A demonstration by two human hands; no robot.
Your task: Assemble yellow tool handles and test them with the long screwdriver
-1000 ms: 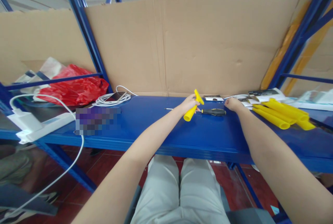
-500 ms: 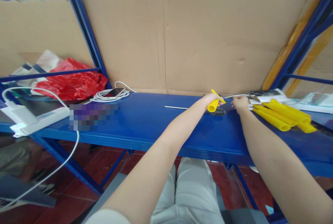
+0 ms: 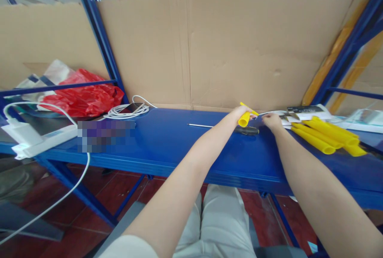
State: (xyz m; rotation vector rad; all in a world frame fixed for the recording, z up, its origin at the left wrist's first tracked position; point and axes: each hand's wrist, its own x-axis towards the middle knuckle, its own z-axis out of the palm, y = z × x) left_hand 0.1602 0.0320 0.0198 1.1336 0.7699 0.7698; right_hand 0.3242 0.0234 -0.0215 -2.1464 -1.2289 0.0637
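Observation:
My left hand point(image 3: 241, 112) is closed around a short yellow tube point(image 3: 244, 120), its round open end towards me and a thin yellow edge sticking up past the fingers. Just to the right, my right hand point(image 3: 273, 121) has its fingers pinched together close to the left fingertips. Whatever lies in that pinch is too small to make out. A screwdriver point(image 3: 247, 130) with a black handle and a long metal shaft lies on the blue shelf point(image 3: 167, 138), partly behind my left wrist. Several yellow tubes point(image 3: 327, 134) are piled right of my right hand.
Behind the tubes lies a black and white box point(image 3: 309, 110). On the left are a coiled white cable point(image 3: 127, 111), a red plastic bag point(image 3: 86, 92) and a white power strip point(image 3: 56, 137) with its cord hanging down. A cardboard sheet point(image 3: 233, 50) forms the back wall.
My right hand has moved slightly left, closer to my left hand. The left hand still holds the yellow tube, almost in place. The view has shifted a little.

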